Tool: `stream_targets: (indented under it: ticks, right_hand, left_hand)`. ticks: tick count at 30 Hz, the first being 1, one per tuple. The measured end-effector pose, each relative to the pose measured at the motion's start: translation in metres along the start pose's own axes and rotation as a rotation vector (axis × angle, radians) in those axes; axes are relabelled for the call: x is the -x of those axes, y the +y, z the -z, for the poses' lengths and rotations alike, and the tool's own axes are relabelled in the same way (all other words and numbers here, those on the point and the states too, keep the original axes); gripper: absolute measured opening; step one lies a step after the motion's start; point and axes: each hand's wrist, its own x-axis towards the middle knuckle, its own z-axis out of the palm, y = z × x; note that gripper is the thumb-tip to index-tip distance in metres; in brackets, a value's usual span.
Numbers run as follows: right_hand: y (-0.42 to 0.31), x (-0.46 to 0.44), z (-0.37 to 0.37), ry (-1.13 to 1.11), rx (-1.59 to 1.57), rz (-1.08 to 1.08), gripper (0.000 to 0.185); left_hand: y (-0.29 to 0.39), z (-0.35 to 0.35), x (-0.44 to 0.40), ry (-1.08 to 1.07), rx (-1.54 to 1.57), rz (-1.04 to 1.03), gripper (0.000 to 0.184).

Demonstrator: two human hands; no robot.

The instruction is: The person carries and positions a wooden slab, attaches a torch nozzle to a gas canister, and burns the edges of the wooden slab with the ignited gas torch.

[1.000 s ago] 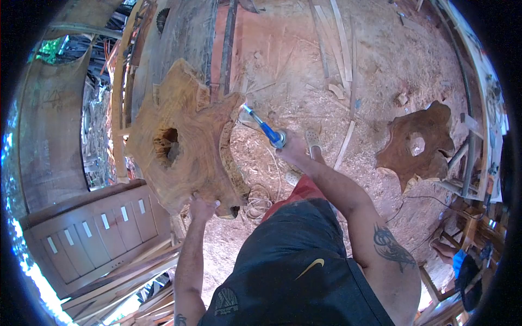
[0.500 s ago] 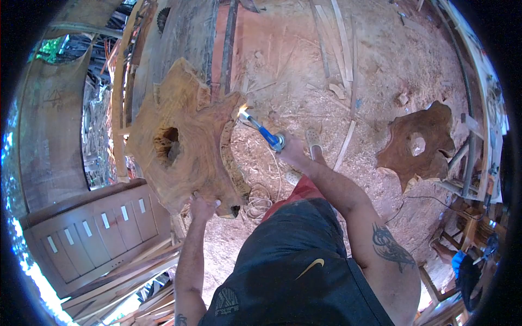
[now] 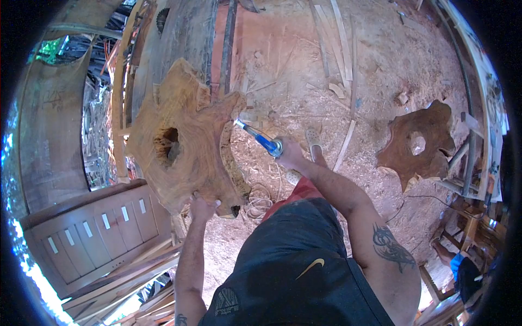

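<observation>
A large wood slab (image 3: 198, 157) with an irregular, lobed outline and a dark hollow through it stands at the left. My left hand (image 3: 202, 208) grips its near lower edge, thumb toward the right. In my right hand (image 3: 291, 154) is a blue blowtorch (image 3: 266, 142), fingers wrapped round its rear end. The torch nozzle points up and left at the slab's right edge, just below the upper right lobe. A small pale glow shows at the nozzle tip; whether flame touches the wood I cannot tell.
A second lobed slab (image 3: 399, 138) with a hole lies at the right. Wood shavings cover the floor, with long strips (image 3: 343, 46) and a coiled cord (image 3: 259, 201) on it. A panelled door (image 3: 92, 233) and stacked boards are lower left. Another person's arm shows lower right.
The blowtorch has shifted down and slightly left along the slab's edge. Its bright orange flame has shrunk to a pale glow. My left hand and the slab stay put.
</observation>
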Motion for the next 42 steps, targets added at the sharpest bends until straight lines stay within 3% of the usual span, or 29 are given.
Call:
stream_targets:
  ticks: [18,24,30,36,42]
  right_hand:
    - [0.000,-0.015,0.007,0.144,-0.022,-0.100,0.056]
    - [-0.004,-0.015,0.015,0.119,0.034,-0.160,0.064]
    - [-0.008,-0.013,0.011,-0.006,0.087,-0.207,0.059]
    - [0.009,-0.008,-0.011,0.077,0.130,-0.015,0.059]
    - [0.004,-0.005,-0.006,0.006,0.012,-0.048,0.052]
  left_hand:
    - [-0.001,-0.001,0.000,0.045,-0.071,-0.038,0.123]
    - [-0.001,0.000,0.001,0.040,-0.073,-0.037,0.123]
    - [-0.006,-0.008,-0.004,0.071,-0.095,-0.040,0.124]
    - [-0.007,-0.005,-0.006,-0.028,-0.008,0.002,0.123]
    - [-0.005,-0.007,-0.003,0.050,-0.059,-0.033,0.123]
